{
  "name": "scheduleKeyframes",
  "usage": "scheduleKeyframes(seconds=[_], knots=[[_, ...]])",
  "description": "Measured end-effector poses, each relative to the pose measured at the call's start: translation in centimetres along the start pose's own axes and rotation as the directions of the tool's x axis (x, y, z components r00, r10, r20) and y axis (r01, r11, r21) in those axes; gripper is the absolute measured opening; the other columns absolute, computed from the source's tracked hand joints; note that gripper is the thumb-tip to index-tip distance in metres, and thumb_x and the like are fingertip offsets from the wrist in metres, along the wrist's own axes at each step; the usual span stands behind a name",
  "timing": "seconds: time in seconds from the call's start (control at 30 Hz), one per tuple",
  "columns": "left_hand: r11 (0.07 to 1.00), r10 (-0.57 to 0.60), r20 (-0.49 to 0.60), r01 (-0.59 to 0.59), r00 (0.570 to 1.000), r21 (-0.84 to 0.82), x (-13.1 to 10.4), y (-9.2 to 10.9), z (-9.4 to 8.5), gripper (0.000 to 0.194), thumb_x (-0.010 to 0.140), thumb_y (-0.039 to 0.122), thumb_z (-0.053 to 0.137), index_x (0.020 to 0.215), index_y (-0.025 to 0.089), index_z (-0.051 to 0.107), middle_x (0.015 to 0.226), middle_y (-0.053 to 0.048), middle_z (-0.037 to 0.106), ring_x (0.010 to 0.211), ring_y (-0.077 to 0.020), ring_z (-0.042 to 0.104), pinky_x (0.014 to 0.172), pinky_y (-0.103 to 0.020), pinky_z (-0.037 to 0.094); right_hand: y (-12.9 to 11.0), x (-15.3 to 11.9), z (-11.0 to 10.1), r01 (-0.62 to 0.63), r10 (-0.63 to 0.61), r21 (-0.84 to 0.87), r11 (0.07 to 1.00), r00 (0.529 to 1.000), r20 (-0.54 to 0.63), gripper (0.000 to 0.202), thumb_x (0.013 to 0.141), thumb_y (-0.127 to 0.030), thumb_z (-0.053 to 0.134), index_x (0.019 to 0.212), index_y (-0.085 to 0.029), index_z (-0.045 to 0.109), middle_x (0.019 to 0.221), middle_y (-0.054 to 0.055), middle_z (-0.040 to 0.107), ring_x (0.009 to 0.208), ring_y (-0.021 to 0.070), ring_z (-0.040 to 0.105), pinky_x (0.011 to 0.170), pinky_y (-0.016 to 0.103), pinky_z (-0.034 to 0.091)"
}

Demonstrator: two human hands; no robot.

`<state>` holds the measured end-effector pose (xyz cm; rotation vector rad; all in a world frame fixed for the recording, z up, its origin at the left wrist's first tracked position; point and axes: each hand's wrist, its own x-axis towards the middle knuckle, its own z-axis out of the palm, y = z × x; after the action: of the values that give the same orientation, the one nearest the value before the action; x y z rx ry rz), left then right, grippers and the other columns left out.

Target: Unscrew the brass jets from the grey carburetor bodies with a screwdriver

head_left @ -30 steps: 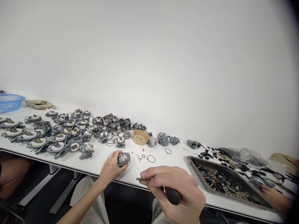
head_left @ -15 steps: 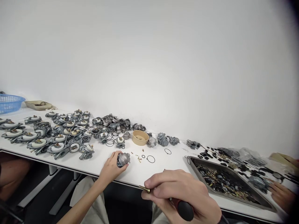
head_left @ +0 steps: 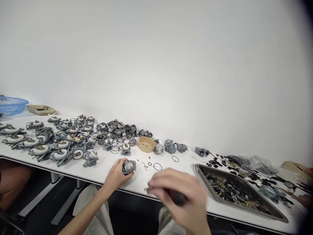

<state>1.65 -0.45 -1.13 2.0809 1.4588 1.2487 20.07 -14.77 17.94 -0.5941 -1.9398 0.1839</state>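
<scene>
My left hand (head_left: 116, 176) is closed around a grey metal carburetor (head_left: 129, 167), keeping it on the white table near the front edge, its rounded bowl facing right. To the right, my right hand (head_left: 179, 195) is smeared by motion above the table edge. In its palm sits a screwdriver, its dark handle end (head_left: 179, 198) showing below the fingers. A small thin metal piece (head_left: 147, 189) sticks out at the fingertips, too blurred to make out. Between and beyond the hands lie small brass pieces (head_left: 145, 167) and a black rubber ring (head_left: 157, 166).
Rows of carburetors with white floats (head_left: 60, 153) cover the left. Behind stand a pile of metal bowls (head_left: 117, 125) and a tan round container (head_left: 146, 148). At right is a metal tray (head_left: 244, 209) of mixed small parts; another person's hand (head_left: 305, 199) shows dimly at the far right.
My right hand has moved up and left, nearer the carburetor, carrying the screwdriver and the small metal piece. My left hand stays put. The other person's hand at right has drawn back.
</scene>
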Motion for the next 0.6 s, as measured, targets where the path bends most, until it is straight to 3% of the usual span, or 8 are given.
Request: scheduleKeyframes(seconds=[0.07, 0.17, 0.3, 0.43, 0.6], knots=[[1.0, 0.02, -0.002, -0.02, 1.0, -0.01, 0.1, 0.0, -0.1, 0.045, 0.075, 0.033, 0.072, 0.115, 0.026, 0.053, 0.113, -0.005, 0.063, 0.105, -0.0264, 0.064, 0.093, -0.039, 0.049, 3.5, 0.3, 0.7, -0.168, 0.173, -0.069, 0.983, 0.983, 0.069, 0.007, 0.086, -0.021, 0.071, 0.086, -0.021, 0.078, 0.079, 0.004, 0.075, 0.065, 0.0156, 0.065, 0.06, 0.025, 0.051], [0.999, 0.044, -0.029, -0.044, 0.999, -0.006, 0.1, 0.0, -0.2, 0.045, 0.072, 0.031, 0.074, 0.113, 0.025, 0.054, 0.11, -0.005, 0.063, 0.104, -0.0272, 0.064, 0.092, -0.04, 0.05, 9.6, 0.1, 2.6, -0.396, 0.409, -0.134, 0.908, 0.908, 0.091, 0.01, 0.084, -0.023, 0.072, 0.076, -0.02, 0.077, 0.066, 0.001, 0.07, 0.055, 0.0124, 0.053, 0.053, 0.023, 0.042], [0.993, 0.11, -0.032, -0.111, 0.993, -0.043, -0.4, 0.1, -0.3, 0.047, 0.074, 0.03, 0.076, 0.115, 0.027, 0.052, 0.114, -0.005, 0.061, 0.104, -0.0257, 0.065, 0.09, -0.038, 0.053, 15.1, -1.4, 5.2, -0.538, 0.551, -0.122, 0.834, 0.821, 0.152, 0.006, 0.077, -0.023, 0.075, 0.075, -0.019, 0.078, 0.06, -0.001, 0.065, 0.054, 0.0123, 0.048, 0.052, 0.024, 0.038], [0.977, 0.206, -0.038, -0.208, 0.978, -0.043, -1.2, 0.1, 0.0, 0.047, 0.077, 0.024, 0.073, 0.119, 0.027, 0.051, 0.124, -0.007, 0.055, 0.118, -0.0262, 0.059, 0.099, -0.039, 0.05, 16.2, -2.8, 6.7, -0.556, 0.562, -0.085, 0.827, 0.817, 0.125, 0.006, 0.078, -0.025, 0.074, 0.079, -0.021, 0.079, 0.066, 0.0, 0.068, 0.057, 0.013, 0.049, 0.058, 0.025, 0.04], [0.964, 0.264, -0.067, -0.265, 0.962, 0.003, -1.5, -0.1, 0.4, 0.051, 0.078, 0.02, 0.07, 0.125, 0.027, 0.05, 0.128, -0.01, 0.054, 0.124, -0.0284, 0.055, 0.104, -0.042, 0.049, 15.7, -2.8, 7.4, -0.46, 0.469, -0.092, 0.883, 0.873, 0.134, 0.007, 0.082, -0.022, 0.07, 0.079, -0.023, 0.077, 0.078, 0.001, 0.07, 0.063, 0.0144, 0.055, 0.064, 0.025, 0.043]])
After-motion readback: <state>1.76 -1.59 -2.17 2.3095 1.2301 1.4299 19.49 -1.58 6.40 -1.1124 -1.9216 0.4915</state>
